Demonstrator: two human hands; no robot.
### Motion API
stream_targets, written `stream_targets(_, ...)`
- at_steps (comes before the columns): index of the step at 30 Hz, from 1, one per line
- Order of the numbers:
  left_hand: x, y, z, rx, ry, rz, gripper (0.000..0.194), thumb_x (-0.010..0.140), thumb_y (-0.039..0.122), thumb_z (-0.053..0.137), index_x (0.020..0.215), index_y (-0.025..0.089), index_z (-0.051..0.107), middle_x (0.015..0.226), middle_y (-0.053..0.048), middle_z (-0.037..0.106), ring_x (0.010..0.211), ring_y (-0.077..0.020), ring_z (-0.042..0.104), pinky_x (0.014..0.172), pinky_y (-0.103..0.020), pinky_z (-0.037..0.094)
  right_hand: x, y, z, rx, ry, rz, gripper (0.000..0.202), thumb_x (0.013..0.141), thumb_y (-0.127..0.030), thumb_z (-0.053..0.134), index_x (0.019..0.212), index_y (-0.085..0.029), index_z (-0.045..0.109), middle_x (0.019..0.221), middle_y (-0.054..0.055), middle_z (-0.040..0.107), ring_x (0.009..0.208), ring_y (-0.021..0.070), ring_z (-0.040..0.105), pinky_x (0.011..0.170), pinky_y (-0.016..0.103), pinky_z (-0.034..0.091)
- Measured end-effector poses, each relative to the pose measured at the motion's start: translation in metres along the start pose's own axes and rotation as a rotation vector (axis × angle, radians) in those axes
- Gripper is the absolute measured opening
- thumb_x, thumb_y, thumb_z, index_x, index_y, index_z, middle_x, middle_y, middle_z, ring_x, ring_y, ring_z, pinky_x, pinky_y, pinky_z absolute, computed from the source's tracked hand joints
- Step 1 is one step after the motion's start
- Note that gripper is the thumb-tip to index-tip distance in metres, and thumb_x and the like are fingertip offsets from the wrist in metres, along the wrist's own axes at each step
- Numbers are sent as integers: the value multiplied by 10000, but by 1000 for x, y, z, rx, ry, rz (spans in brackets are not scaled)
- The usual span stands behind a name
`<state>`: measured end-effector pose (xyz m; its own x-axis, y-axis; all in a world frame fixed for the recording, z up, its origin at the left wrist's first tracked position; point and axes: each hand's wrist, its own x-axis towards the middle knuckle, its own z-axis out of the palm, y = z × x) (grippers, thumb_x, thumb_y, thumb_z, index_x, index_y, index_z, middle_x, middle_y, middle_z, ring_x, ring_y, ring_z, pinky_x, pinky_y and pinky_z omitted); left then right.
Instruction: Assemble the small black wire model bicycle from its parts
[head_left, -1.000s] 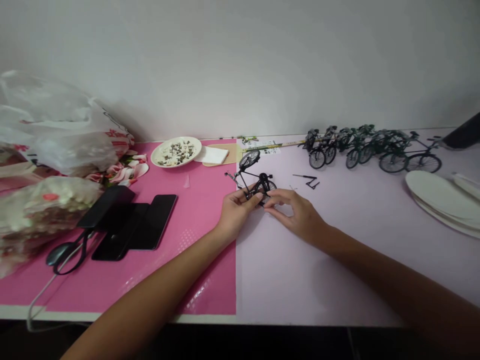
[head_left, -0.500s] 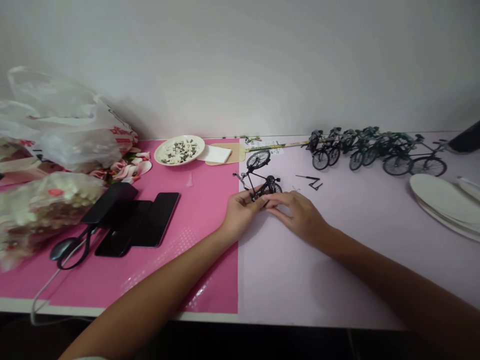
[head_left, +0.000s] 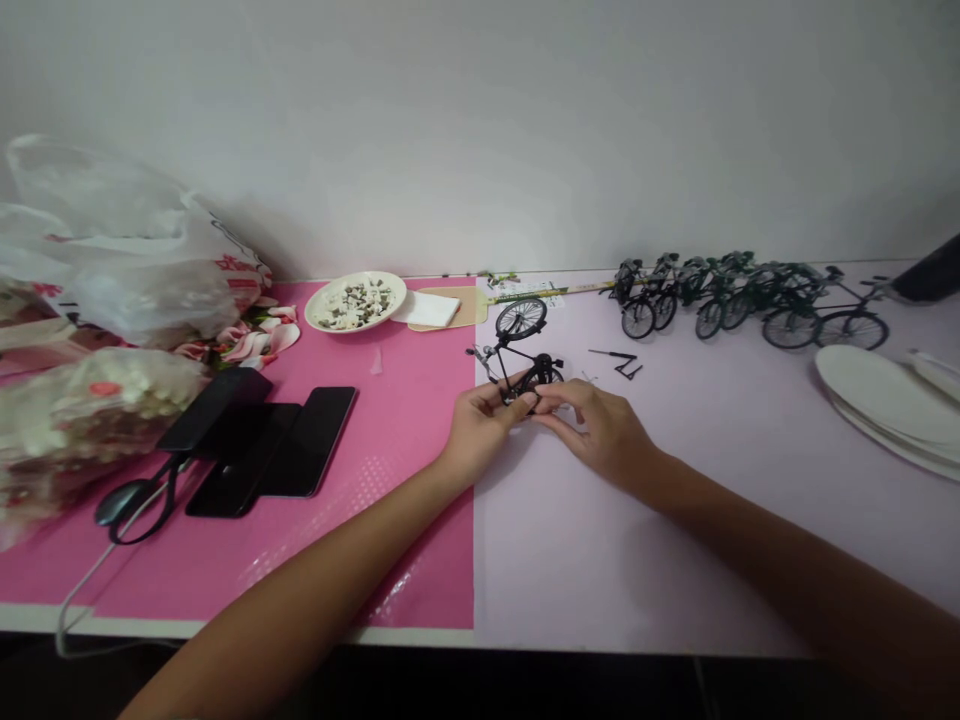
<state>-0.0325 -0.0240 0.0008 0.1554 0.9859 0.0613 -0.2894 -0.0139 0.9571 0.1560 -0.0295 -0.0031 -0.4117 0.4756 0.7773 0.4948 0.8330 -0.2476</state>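
Note:
A small black model bicycle [head_left: 517,352] is held tilted in front of me, one wheel pointing up toward the wall. My left hand [head_left: 487,420] grips its lower part between thumb and fingers. Fingertips of my right hand [head_left: 592,420] are pinched together against the same end, near the lower wheel; whether a small part sits between them is hidden. Just right of the bicycle, loose thin black parts [head_left: 624,364] lie on the pale lilac surface.
Several finished-looking model bicycles [head_left: 750,300] stand in a row by the wall. White plates [head_left: 885,395] lie at right. A plate of small pieces [head_left: 356,303], a fly swatter [head_left: 480,308], two phones [head_left: 311,445], a black box [head_left: 214,410] and plastic bags [head_left: 127,255] occupy the left and back.
The view has shifted very slightly. Both hands stay on the model bicycle, with only small movements of the fingers at its lower end.

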Motion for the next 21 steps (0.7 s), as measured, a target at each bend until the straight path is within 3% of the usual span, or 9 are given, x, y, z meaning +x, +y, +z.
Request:
stream_targets(6, -1, 3, -1, 8, -2, -14, 438, 727, 403, 927, 1072, 154, 825, 1027, -94, 814, 888, -211, 726, 856, -343, 574, 3, 1, 0, 37, 13, -1, 476, 966, -86, 687, 1367, -304, 553, 1049, 41, 778, 933, 200, 735, 716, 320, 623)
stream_targets(12, -3, 11, 1, -14, -49, -46, 422, 718, 428, 934, 1023, 159, 821, 969, -86, 813, 831, -198, 721, 830, -339, 582, 1, 4, 0, 70, 76, 58, 427, 944, -138, 737, 1301, -311, 579, 958, 24, 742, 874, 203, 711, 668, 329, 597)
stream_targets(17, -3, 11, 1, -32, -21, -68, 470, 690, 441, 952, 1036, 155, 815, 998, -100, 816, 870, -227, 742, 863, -374, 592, -1, 2, 3, 234, 130, 251, 409, 929, -194, 757, 1263, -299, 545, 905, 5, 735, 784, 190, 725, 583, 319, 537)
stream_targets(21, -2, 8, -1, -26, 8, -80, 538, 651, 417, 980, 1081, 150, 797, 1029, -112, 823, 879, -234, 761, 878, -378, 599, -1, -1, 6, 322, 168, 410, 439, 896, -265, 789, 1237, -290, 513, 917, 9, 730, 837, 207, 761, 551, 304, 516)
